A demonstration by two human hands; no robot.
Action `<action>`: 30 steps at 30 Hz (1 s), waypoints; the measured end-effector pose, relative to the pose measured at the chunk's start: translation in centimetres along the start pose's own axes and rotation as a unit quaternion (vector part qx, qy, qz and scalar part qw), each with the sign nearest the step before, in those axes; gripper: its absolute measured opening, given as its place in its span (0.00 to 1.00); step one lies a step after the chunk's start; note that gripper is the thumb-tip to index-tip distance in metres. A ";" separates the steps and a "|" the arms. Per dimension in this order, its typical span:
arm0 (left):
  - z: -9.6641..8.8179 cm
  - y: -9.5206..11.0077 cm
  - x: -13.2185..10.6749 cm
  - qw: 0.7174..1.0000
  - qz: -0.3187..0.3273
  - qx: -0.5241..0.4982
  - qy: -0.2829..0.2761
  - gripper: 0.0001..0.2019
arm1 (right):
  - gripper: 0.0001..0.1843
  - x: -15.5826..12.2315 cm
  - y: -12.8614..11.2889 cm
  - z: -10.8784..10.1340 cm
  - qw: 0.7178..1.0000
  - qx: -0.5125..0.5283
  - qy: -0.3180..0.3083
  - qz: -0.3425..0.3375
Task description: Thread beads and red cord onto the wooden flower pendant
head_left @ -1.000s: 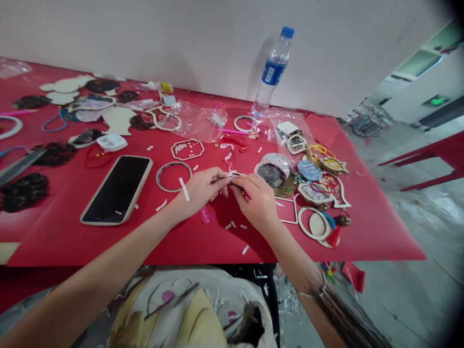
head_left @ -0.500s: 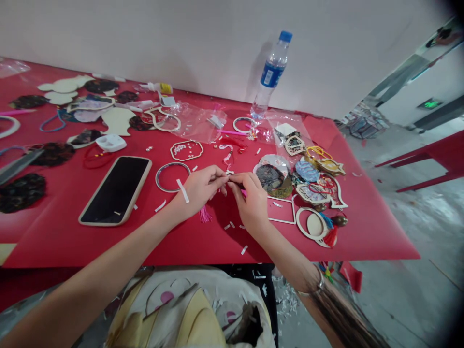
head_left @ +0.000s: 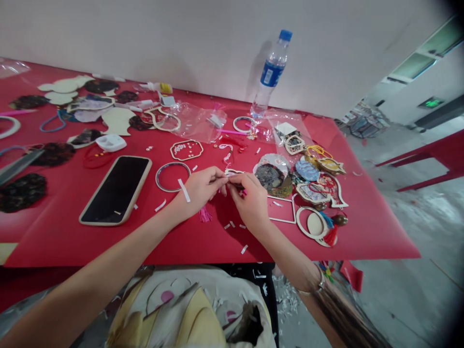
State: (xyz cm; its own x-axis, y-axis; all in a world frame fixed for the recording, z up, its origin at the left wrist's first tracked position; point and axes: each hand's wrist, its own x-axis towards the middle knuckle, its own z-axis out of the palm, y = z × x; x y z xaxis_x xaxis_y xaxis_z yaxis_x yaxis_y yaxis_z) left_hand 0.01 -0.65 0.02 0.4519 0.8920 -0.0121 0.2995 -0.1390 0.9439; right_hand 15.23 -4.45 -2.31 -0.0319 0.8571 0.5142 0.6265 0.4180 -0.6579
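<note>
My left hand point(head_left: 203, 186) and my right hand point(head_left: 250, 195) meet over the middle of the table, fingertips pinched together on a thin pink tassel cord. Its pink tassel point(head_left: 205, 214) hangs out below my left hand, and a bit of pink shows by my right fingers. Just behind the fingertips, the edge of a pale cut-out frame point(head_left: 234, 171) shows; most of it is hidden by my hands. A pink and white cord point(head_left: 227, 153) lies beyond. A white paper strip point(head_left: 184, 190) rests on the back of my left hand.
A phone point(head_left: 116, 191) and a round frame point(head_left: 173, 177) lie left of my hands. Decorated pendants point(head_left: 315, 181) are piled to the right. A water bottle point(head_left: 271, 75) stands by the wall. Small paper strips are scattered over the red table point(head_left: 174, 246).
The pale frame's edge now shows more behind my fingertips, turned slightly. My hands have barely moved and stay pinched together.
</note>
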 end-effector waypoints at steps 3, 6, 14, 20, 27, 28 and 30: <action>0.0 0.1 0.0 1.000 0.000 0.008 0.002 0.12 | 0.07 0.0 0.3 0.1 0.999 -0.034 0.004 -0.036; 0.1 0.3 0.0 1.000 -0.008 0.016 0.008 0.11 | 0.08 0.1 0.4 0.0 0.994 -0.083 0.000 -0.073; -0.2 0.5 0.1 0.998 -0.013 0.061 0.011 0.11 | 0.10 0.3 0.1 -0.5 0.973 -0.187 -0.039 -0.133; -0.6 0.2 0.4 0.996 -0.027 0.085 -0.018 0.12 | 0.08 0.3 0.2 -0.5 0.961 -0.226 -0.063 -0.144; -1.0 -0.6 0.6 0.996 -0.035 0.058 -0.054 0.12 | 0.06 0.4 0.4 -0.4 0.965 -0.211 -0.055 -0.144; -1.0 -0.7 0.6 0.996 -0.037 0.055 -0.056 0.12 | 0.06 0.5 0.4 -0.4 0.967 -0.203 -0.051 -0.143; -1.0 -0.7 0.7 0.996 -0.041 0.045 -0.058 0.11 | 0.06 0.5 0.4 -0.5 0.970 -0.191 -0.049 -0.143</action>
State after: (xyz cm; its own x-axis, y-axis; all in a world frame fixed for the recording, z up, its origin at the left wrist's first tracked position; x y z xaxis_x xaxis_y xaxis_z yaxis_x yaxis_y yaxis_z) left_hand -0.78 0.47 -0.33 0.5149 0.8473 -0.1302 0.4115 -0.1111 0.9046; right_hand 15.84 -4.06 -2.02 -0.3094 0.7543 0.5791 0.8235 0.5171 -0.2335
